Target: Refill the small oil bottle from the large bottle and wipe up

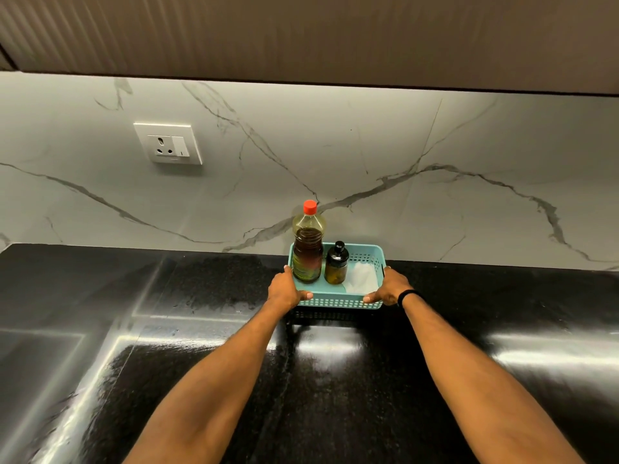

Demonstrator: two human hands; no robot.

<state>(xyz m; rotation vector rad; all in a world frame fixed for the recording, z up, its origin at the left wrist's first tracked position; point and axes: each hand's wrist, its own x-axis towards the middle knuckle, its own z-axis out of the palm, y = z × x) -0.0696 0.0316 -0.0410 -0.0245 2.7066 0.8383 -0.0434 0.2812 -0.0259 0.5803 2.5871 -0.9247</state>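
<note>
Small oil bottle [336, 264], dark-bodied with a black dispenser top, stands upright inside the teal perforated basket [338, 301], near its middle. Large bottle [308, 254], clear plastic with a red cap and partly filled with dark oil, stands upright in the left end of the basket, just beside the small bottle; whether the two touch cannot be told. A white cloth [363, 276] lies flat in the right end of the basket, presumably stowed there for the wipe-up step. Left grip [284, 289] is closed on the left front corner of the basket, thumb along the front rim. Right grip [388, 288] is closed on the right front corner in mirror fashion, a black wristband [410, 294] on its wrist. Holding both ends keeps the basket level, so neither bottle tips in handling. Beneath the basket lies the black counter [201, 363]; just behind it rises the marble backsplash [469, 195]. Whether the base rests on the counter or is raised just above it cannot be told. Both caps are on, so refilling has not begun. Judged step: bringing the whole kit forward to a working position.
</note>
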